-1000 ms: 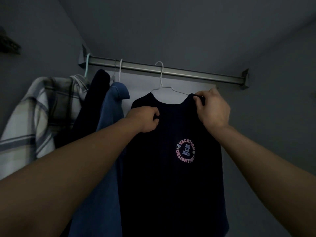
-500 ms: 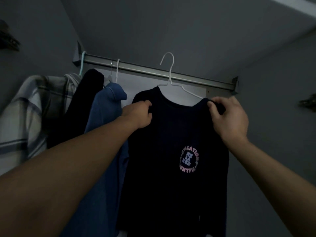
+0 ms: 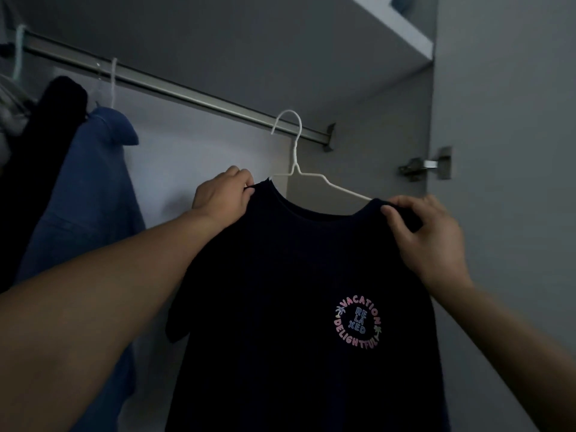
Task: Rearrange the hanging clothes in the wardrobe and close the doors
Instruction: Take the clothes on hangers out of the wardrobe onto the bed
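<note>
A black T-shirt (image 3: 280, 291) with a round pink and blue print hangs on a white wire hanger (image 3: 296, 157). My left hand (image 3: 223, 196) grips its left shoulder and my right hand (image 3: 427, 232) pinches its right shoulder. The hanger's hook sits in front of the right end of the metal rail (image 3: 187, 92); whether it rests on the rail I cannot tell. A blue garment (image 3: 84, 198) and a dark garment (image 3: 46, 126) hang further left on the same rail.
The wardrobe's right side wall (image 3: 505, 213) carries a metal door hinge (image 3: 427, 165). A white shelf edge (image 3: 396, 23) runs above at the top right. A pale back panel (image 3: 187, 163) shows between the blue garment and the T-shirt.
Both hands have carried the black T-shirt and its hanger off the rail and to the right, toward the rail's right end. The other garments stay at the left.
</note>
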